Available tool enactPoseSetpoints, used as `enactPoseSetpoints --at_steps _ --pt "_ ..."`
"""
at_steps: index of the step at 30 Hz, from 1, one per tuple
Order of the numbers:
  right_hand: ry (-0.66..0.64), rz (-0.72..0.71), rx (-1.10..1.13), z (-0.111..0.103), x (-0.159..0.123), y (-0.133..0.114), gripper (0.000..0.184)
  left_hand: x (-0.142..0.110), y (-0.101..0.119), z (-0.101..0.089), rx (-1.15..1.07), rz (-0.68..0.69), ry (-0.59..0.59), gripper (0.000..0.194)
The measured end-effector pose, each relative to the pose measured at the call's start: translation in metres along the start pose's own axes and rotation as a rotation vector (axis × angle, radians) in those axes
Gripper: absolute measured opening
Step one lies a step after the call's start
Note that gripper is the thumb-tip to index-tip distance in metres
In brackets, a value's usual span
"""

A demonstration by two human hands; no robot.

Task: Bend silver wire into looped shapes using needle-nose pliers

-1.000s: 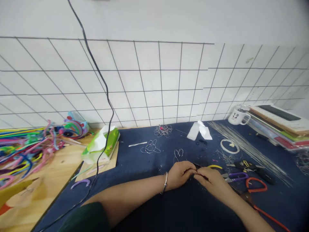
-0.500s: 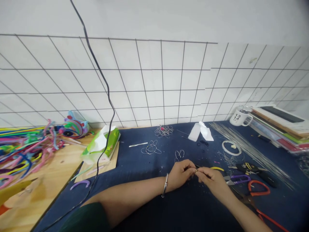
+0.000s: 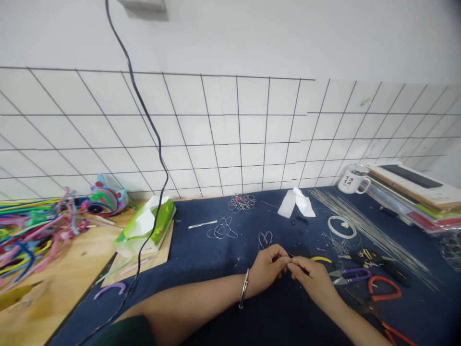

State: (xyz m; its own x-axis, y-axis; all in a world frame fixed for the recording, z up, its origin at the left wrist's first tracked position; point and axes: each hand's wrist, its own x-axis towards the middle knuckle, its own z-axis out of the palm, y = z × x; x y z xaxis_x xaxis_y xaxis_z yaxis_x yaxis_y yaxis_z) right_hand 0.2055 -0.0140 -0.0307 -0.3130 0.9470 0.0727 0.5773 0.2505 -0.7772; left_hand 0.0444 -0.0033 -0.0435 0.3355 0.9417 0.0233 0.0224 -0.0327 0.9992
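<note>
My left hand point(image 3: 268, 267), with a metal bangle at the wrist, and my right hand point(image 3: 312, 280) meet fingertip to fingertip just above the dark blue cloth point(image 3: 201, 269). Both pinch something thin and dark between them; it is too small to name. A bent heart-shaped wire point(image 3: 265, 238) lies just beyond my left hand. A yellow curved piece point(image 3: 321, 259) lies just past my right hand.
Purple snips point(image 3: 351, 275), orange-handled scissors point(image 3: 382, 288), black pliers point(image 3: 374, 258), straight wires point(image 3: 363, 221) and a tape ring point(image 3: 341, 226) lie to the right. A mug point(image 3: 353, 180), wire flowers point(image 3: 241, 203), a tissue pack point(image 3: 147, 223) and pipe cleaners point(image 3: 32, 230) stand farther off.
The head camera tilted up slightly, so the scene sits lower. Both hands stayed pinched together with small finger movements.
</note>
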Motion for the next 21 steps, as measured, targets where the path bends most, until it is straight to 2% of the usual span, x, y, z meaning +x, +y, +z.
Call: enactPoseSetpoints --at_steps 9,21 --pt "-0.006 0.043 0.084 -0.006 -0.002 -0.01 0.025 -0.003 0.005 -0.003 0.0 0.032 -0.038 0.017" --pt "-0.068 0.043 0.134 0.001 -0.001 0.003 0.024 0.001 -0.003 0.001 -0.036 -0.017 -0.074 0.015"
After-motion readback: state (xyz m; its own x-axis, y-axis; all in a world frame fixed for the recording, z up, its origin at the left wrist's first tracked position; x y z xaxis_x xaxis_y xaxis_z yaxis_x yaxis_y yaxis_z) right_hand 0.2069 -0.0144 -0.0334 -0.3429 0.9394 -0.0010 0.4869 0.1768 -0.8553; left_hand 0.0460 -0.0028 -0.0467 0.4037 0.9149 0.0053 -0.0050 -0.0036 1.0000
